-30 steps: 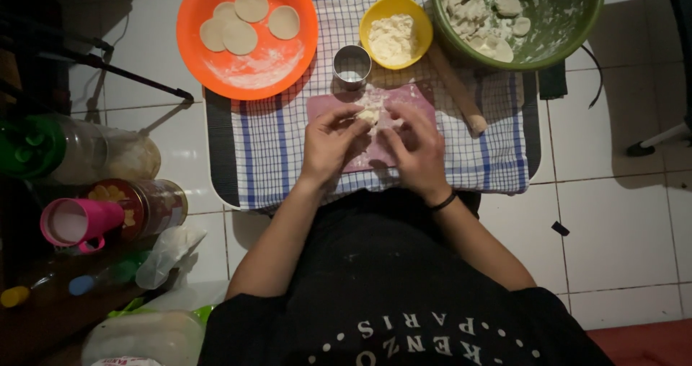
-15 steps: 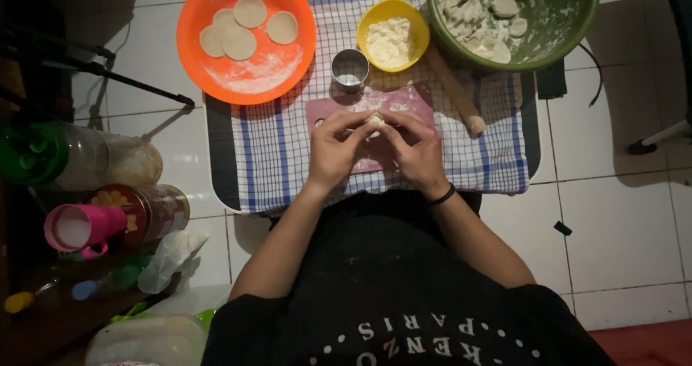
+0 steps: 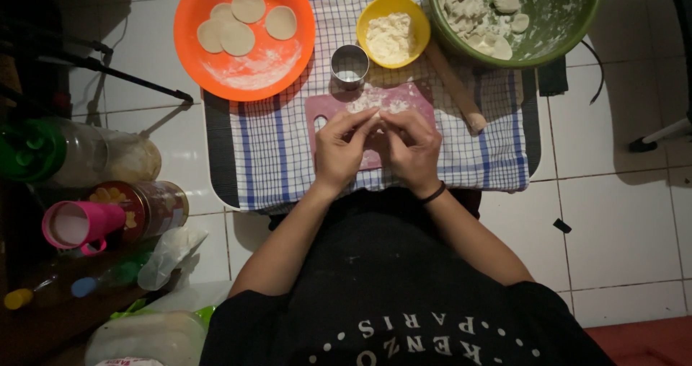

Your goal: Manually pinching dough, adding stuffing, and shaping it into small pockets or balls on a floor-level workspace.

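Both hands are now drawn in tight together compared with a second ago, when they were working a little further apart over the board. Left hand (image 3: 344, 148) and right hand (image 3: 412, 146) are meeting fingertip to fingertip above the pink cutting board (image 3: 326, 108), pinching a small piece of pale dough (image 3: 376, 123) between them. That dough is mostly hidden by the fingers, so its long axis is hard to call; what shows is running roughly side to side, from one hand across to the other. Both hands are gripping it, thumbs and forefingers closed on the dough, palms facing down, wrists angling inward from bent forearms, and a dark band is sitting on the right wrist.

Just beyond the hands, a small round metal cutter (image 3: 349, 65) is standing on the blue checked cloth (image 3: 274, 150). A wooden rolling pin (image 3: 455, 89) is lying at a slant to the right. An orange plate (image 3: 288, 67) is carrying cut dough rounds (image 3: 245, 21), a yellow bowl (image 3: 375, 7) is holding a pale filling, and a green bowl (image 3: 562, 20) is holding floury dough scraps.
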